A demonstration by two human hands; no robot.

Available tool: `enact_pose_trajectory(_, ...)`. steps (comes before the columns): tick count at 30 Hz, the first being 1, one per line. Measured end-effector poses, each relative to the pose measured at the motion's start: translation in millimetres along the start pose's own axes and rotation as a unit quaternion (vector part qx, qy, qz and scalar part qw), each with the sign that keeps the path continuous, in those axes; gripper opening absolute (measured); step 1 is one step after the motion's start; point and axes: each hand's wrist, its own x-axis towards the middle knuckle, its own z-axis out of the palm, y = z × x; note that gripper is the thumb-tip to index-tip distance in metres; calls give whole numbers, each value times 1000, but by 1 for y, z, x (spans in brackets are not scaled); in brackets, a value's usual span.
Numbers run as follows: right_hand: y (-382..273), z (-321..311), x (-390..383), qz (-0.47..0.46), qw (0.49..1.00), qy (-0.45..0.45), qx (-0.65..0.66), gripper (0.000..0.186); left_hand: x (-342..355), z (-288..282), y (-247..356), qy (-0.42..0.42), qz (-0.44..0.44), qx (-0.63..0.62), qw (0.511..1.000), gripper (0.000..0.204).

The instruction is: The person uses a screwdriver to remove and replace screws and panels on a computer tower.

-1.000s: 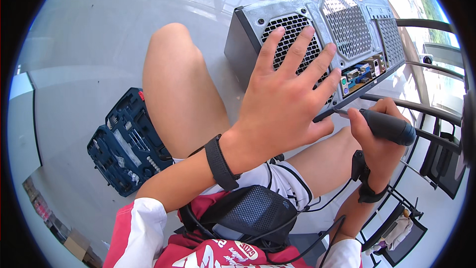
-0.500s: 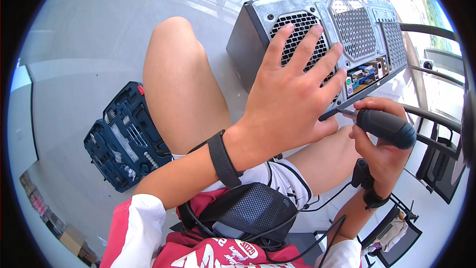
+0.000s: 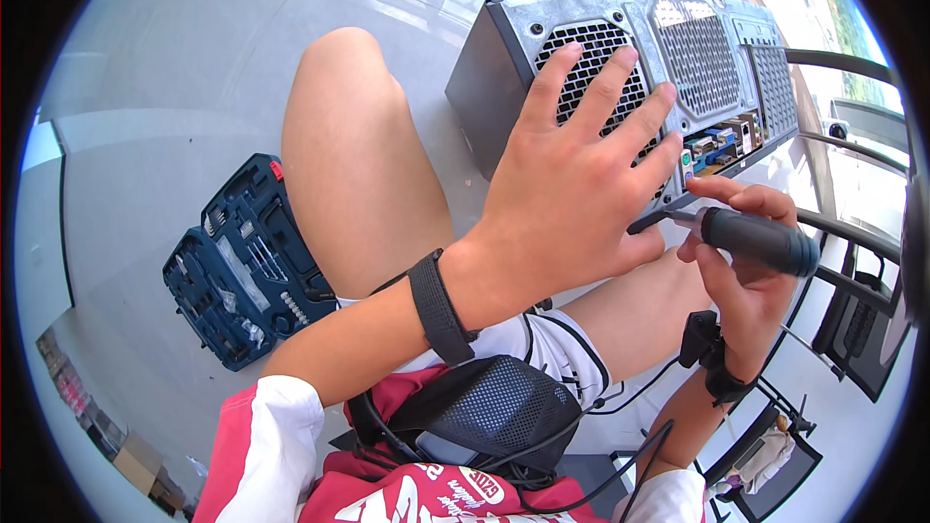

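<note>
An upright metal computer case (image 3: 701, 58), dark on its side, shows its perforated back panel and coloured ports (image 3: 719, 145). My left hand (image 3: 572, 194) lies on the panel's round-holed vent area with fingers spread, its thumb at the lower edge. In my right hand (image 3: 746, 291) is a screwdriver (image 3: 760, 240) with a thick dark handle; its shaft points left at the case's lower edge beside my left thumb, where the tip is hard to make out. My right index finger reaches up beside the ports.
An open blue tool kit (image 3: 242, 261) lies on the floor left of my bent leg. Dark rails (image 3: 841, 60) stand right of the case, with black chairs (image 3: 852, 329) beyond. Cardboard boxes (image 3: 140, 465) sit at lower left. A black mesh pouch (image 3: 489, 407) with cables rests at my lap.
The case and left hand sit slightly further right in the view. My right fingers have shifted on the screwdriver handle, the index finger now raised toward the ports. The tool kit appears a little higher.
</note>
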Motion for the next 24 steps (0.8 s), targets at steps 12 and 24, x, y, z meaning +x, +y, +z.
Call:
enact_pose_trajectory(12,8,3,-1,-17,992,48,-116,41,0,0,0,-3,-1,8,1000,54)
enact_pose_trajectory(24,16,20,6,-15,977,148,-150,40,2,-2,1,-11,6,11,1000,54)
